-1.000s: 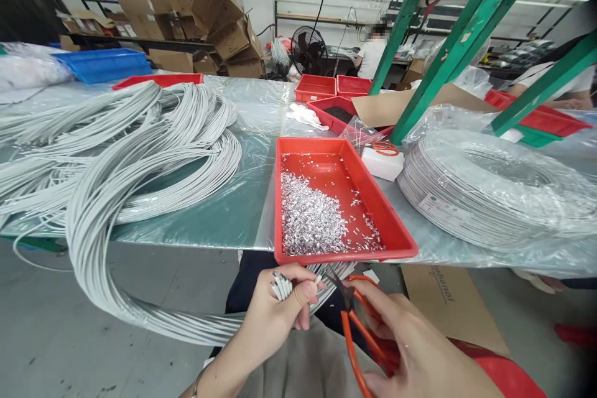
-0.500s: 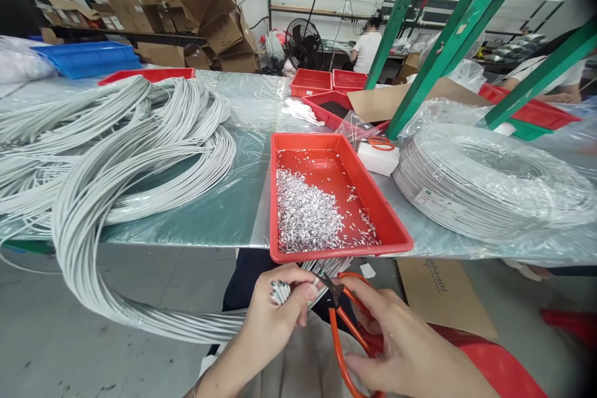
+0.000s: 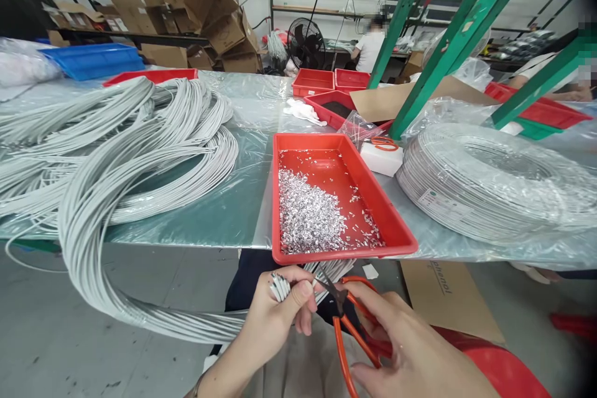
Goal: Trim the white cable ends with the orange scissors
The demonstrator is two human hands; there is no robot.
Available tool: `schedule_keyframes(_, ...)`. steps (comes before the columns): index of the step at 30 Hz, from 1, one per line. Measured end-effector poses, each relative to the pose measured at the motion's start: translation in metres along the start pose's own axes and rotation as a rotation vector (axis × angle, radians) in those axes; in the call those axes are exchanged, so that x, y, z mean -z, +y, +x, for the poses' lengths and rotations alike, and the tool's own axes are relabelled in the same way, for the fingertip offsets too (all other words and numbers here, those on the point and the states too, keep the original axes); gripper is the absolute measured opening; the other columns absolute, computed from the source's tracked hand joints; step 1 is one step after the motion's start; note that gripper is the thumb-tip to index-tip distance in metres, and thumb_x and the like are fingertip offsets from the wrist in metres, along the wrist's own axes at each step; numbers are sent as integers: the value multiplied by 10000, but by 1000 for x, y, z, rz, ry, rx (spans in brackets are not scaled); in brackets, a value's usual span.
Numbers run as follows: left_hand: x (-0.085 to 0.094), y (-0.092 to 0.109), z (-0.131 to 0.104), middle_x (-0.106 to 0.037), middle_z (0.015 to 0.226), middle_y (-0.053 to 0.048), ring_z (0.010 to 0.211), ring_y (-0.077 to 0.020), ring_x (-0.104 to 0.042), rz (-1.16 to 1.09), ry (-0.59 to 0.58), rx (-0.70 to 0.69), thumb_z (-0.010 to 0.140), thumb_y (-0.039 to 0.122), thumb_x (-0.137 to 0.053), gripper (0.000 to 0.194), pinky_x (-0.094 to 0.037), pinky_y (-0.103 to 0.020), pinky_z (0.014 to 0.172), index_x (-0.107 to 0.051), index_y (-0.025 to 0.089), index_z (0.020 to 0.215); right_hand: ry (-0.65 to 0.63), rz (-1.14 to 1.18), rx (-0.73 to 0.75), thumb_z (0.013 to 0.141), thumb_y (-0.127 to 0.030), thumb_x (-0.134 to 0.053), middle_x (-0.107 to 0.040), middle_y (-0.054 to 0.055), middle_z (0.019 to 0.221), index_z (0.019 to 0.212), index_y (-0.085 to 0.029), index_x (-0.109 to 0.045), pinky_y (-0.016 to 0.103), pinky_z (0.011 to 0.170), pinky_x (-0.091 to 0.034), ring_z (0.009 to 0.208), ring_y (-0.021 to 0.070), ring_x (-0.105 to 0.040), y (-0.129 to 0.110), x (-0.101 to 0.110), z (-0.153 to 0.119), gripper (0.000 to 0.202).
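Note:
My left hand (image 3: 282, 308) is closed around a bunch of grey cables (image 3: 280, 286), whose cut ends poke out by the thumb. Between thumb and forefinger it pinches one cable end. My right hand (image 3: 396, 336) holds scissors (image 3: 342, 348) with orange handles and dark blades. The blade tips meet the pinched cable end at my left fingertips. From the left hand the cable bundle (image 3: 177, 323) curves left and up to the coils on the table. Just beyond both hands, a red tray (image 3: 345, 255) holds a heap of small shiny metal pieces (image 3: 310, 214).
Large grey cable coils (image 3: 186, 155) cover the table's left side. A plastic-wrapped cable roll (image 3: 494, 180) sits at right, near a white box (image 3: 382, 158) with another orange-handled tool on it. Green posts (image 3: 459, 43) rise behind. A person (image 3: 370, 46) sits farther back; another is at far right.
The scissors' blades have shifted slightly at the cable end, and the fingers on the handles have moved a little. The view has turned slightly left. My left hand keeps its hold.

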State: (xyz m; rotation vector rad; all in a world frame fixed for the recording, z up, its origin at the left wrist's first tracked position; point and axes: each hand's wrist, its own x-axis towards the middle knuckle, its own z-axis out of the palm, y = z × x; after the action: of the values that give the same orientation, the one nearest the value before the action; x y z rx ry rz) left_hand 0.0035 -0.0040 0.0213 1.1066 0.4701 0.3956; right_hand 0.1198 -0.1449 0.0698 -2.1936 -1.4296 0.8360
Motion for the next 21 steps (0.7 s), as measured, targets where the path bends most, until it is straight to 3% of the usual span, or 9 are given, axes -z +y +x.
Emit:
schedule_keyframes(3, -1, 5, 0, -550, 471, 13, 322, -71, -479, 10, -12, 4, 705, 417, -660, 309, -377, -174, 336, -649, 113, 651, 14, -34, 50, 588, -161, -609, -519, -2, 655, 1120, -201, -547, 326, 592, -475, 638, 209, -528, 1, 3, 1, 537)
schedule_keyframes(5, -3, 8, 0, -551, 473, 14, 326, -68, -473, 28, 1, 3, 691, 414, -672, 306, -381, -177, 345, -645, 112, 647, 91, 58, 62, 600, -165, -619, -528, -1, 655, 1144, -201, -540, 329, 602, -470, 652, 212, -531, 6, -2, 1, 551)
schedule_keyframes(9, -7, 7, 1, -554, 487, 17, 338, -67, -468, 78, 52, -34, 682, 346, -684, 235, -381, -185, 368, -641, 119, 645, 291, 529, 44, 750, -282, -577, -442, -51, 545, 1151, -163, -542, 251, 491, -422, 495, 134, -448, 13, -19, 10, 420)
schedule_keyframes(12, -8, 2, 1, -513, 490, 35, 362, -74, -480, 149, 40, -106, 713, 251, -650, 137, -381, -190, 389, -653, 130, 648, 331, 816, 60, 759, -388, -611, -350, -95, 440, 937, -140, -633, 205, 374, -300, 360, 74, -300, 7, -27, 26, 306)
schedule_keyframes(16, -6, -2, 2, -486, 516, 39, 369, -72, -481, 233, 11, -159, 725, 193, -624, 112, -379, -193, 396, -664, 134, 638, 346, 929, 122, 698, -342, -697, -420, -79, 425, 713, -151, -637, 194, 359, -240, 348, 59, -307, 0, -29, 39, 201)
schedule_keyframes(21, -5, -2, 2, -489, 529, 37, 371, -76, -490, 226, 4, -143, 725, 206, -630, 114, -380, -191, 389, -659, 136, 639, 357, 939, 145, 727, -318, -665, -362, -95, 410, 697, -159, -615, 183, 335, -194, 328, 52, -275, 4, -31, 38, 169)
